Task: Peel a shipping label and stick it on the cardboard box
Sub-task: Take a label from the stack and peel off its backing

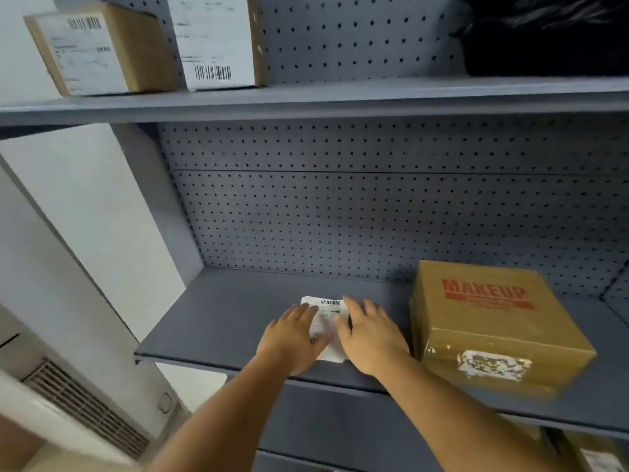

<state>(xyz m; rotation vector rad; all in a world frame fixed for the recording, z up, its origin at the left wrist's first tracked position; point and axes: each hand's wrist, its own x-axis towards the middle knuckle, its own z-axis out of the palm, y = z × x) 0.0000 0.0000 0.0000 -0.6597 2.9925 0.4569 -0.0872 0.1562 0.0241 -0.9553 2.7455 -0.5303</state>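
Observation:
A white shipping label sheet (327, 313) with a barcode lies flat on the grey middle shelf (218, 318). My left hand (293, 338) rests palm-down on its left side, fingers spread. My right hand (369, 335) lies flat over its right side. Both hands cover much of the sheet and neither visibly grips it. To the right stands a brown cardboard box (493, 325) printed "MAKEUP" in red, with torn white label remains (490, 364) on its front face. The box is apart from my right hand.
The upper shelf (306, 100) holds two labelled cardboard boxes (102, 49) (218, 39) at left and a black bag (548, 32) at right. Grey pegboard (374, 212) backs the shelves. A wall vent (88, 407) sits low at left. Another labelled box (592, 451) shows bottom right.

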